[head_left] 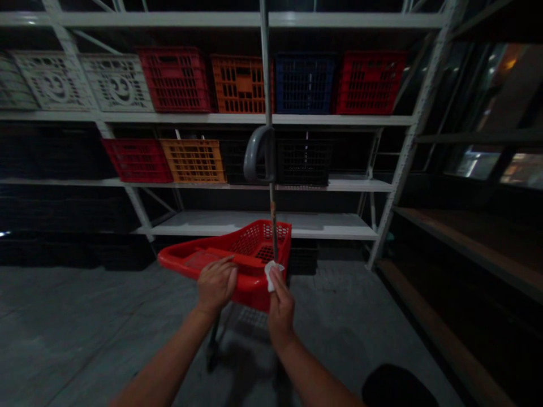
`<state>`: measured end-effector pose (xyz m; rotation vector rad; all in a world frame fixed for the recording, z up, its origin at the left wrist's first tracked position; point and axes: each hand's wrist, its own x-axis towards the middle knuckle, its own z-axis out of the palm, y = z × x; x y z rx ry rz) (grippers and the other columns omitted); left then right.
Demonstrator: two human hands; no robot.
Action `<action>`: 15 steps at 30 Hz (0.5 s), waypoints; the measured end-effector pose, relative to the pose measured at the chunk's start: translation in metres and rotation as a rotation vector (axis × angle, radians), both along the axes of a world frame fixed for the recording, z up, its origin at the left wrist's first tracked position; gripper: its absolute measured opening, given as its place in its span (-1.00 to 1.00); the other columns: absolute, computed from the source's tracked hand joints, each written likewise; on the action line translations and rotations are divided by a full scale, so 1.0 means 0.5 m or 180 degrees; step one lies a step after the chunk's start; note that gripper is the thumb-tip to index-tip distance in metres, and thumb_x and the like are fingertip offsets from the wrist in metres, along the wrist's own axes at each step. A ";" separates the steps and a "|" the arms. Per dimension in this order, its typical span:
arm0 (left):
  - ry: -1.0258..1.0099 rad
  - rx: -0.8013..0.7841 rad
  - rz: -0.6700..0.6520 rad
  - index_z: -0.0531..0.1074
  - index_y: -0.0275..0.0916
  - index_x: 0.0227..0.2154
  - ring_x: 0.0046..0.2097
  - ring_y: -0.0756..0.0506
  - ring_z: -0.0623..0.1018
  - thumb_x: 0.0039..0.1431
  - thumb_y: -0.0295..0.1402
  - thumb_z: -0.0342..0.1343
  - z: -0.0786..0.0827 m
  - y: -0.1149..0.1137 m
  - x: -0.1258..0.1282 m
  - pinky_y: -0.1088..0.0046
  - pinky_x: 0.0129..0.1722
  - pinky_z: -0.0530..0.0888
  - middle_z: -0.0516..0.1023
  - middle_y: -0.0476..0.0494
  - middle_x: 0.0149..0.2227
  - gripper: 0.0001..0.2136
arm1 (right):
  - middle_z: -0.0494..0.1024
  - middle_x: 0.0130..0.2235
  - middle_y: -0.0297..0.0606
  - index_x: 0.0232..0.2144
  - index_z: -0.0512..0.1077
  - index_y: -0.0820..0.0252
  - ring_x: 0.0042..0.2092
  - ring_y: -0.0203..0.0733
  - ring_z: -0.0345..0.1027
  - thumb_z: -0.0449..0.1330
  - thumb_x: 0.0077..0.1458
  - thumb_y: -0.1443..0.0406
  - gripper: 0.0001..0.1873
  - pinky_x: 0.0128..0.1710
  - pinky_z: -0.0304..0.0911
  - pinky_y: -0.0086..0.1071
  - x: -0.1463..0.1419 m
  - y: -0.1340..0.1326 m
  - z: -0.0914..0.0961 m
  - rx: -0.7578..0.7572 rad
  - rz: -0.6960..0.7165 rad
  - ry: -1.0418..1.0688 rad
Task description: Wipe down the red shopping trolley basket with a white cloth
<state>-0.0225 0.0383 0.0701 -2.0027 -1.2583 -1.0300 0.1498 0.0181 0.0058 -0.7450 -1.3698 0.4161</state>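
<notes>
One metal shelving rack (pixel 339 120) fills the far wall. Its upper shelf carries seven crates: three white crates (pixel 116 82) at the left, then a red crate (pixel 176 79), an orange crate (pixel 237 85), a blue crate (pixel 303 82) and a second red one at the right. The shelf below holds four: one red, one orange and two black crates (pixel 303 161).

Nearer, one red basket (pixel 203 257) stands on a wheeled frame on the grey floor. A single thin pole (pixel 274 226) rises from the basket's near right corner to one grey curved handle (pixel 254 152).

The left hand (pixel 216 285) has its fingers curled down over the basket's near rim. Just right of it, the right hand (pixel 280 305) pinches one small white cloth (pixel 271 271) between thumb and closed fingertips. The cloth sits at the tips, pressed against the foot of the pole where it meets the rim.
</notes>
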 end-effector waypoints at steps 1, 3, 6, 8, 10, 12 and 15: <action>0.0007 -0.0012 -0.0016 0.45 -0.20 -0.42 -0.10 -0.09 0.47 0.10 -0.39 -0.11 -0.001 0.002 -0.010 0.32 -0.11 0.30 0.58 -0.05 -0.33 -0.79 | 0.26 0.10 -0.24 0.05 0.24 0.12 0.15 -0.20 0.07 -0.14 0.09 0.44 -0.52 0.15 0.00 -0.13 -0.011 -0.010 -0.004 0.0090 0.0039 -0.0098; 0.0035 -0.0044 -0.0058 0.45 -0.19 -0.42 -0.11 -0.09 0.48 0.10 -0.39 -0.11 -0.003 0.004 -0.032 0.32 -0.11 0.31 0.58 -0.05 -0.34 -0.78 | 0.26 0.10 -0.28 0.05 0.24 0.08 0.15 -0.21 0.07 -0.13 0.08 0.45 -0.51 0.15 0.00 -0.13 -0.019 -0.009 -0.017 0.0299 0.0147 -0.0285; 0.0070 -0.0135 -0.0136 0.46 -0.19 -0.42 -0.09 -0.09 0.47 0.10 -0.39 -0.12 -0.005 0.004 -0.064 0.33 -0.09 0.31 0.57 -0.06 -0.32 -0.77 | 0.30 0.08 -0.28 0.01 0.29 0.07 0.12 -0.23 0.13 -0.11 0.06 0.45 -0.52 0.13 0.03 -0.16 -0.004 0.038 -0.048 0.0293 0.0211 -0.0265; 0.0098 -0.0253 -0.0171 0.47 -0.19 -0.42 -0.07 -0.09 0.46 0.11 -0.39 -0.14 -0.003 0.003 -0.086 0.32 -0.07 0.30 0.57 -0.07 -0.29 -0.75 | 0.37 0.03 -0.25 -0.04 0.34 0.12 0.07 -0.23 0.21 -0.08 0.03 0.43 -0.55 0.09 0.10 -0.17 0.015 0.080 -0.064 -0.0094 0.0138 -0.0007; 0.0165 -0.0396 -0.0203 0.47 -0.18 -0.42 -0.06 -0.09 0.45 0.11 -0.39 -0.17 0.005 0.001 -0.105 0.31 -0.07 0.30 0.57 -0.06 -0.29 -0.73 | 0.44 -0.04 -0.22 -0.09 0.40 0.18 0.01 -0.21 0.28 -0.06 0.01 0.40 -0.58 0.04 0.15 -0.18 0.030 0.111 -0.062 -0.0565 0.0037 0.0296; 0.0298 -0.0557 -0.0240 0.47 -0.16 -0.42 -0.05 -0.09 0.43 0.12 -0.38 -0.19 0.020 -0.007 -0.117 0.29 -0.06 0.28 0.57 -0.05 -0.29 -0.71 | 0.46 -0.07 -0.20 -0.11 0.41 0.22 -0.01 -0.21 0.29 -0.07 0.01 0.39 -0.59 0.04 0.14 -0.21 0.031 0.121 -0.041 -0.0775 -0.0053 0.0503; 0.0350 -0.0611 -0.0034 0.47 -0.14 -0.39 0.00 -0.14 0.38 0.13 -0.34 -0.17 0.047 -0.037 -0.102 0.20 -0.04 0.22 0.55 -0.04 -0.23 -0.72 | 0.44 -0.04 -0.20 -0.08 0.38 0.21 0.00 -0.23 0.27 -0.08 0.04 0.38 -0.59 0.05 0.12 -0.27 0.006 0.109 0.003 -0.0561 0.0081 0.0324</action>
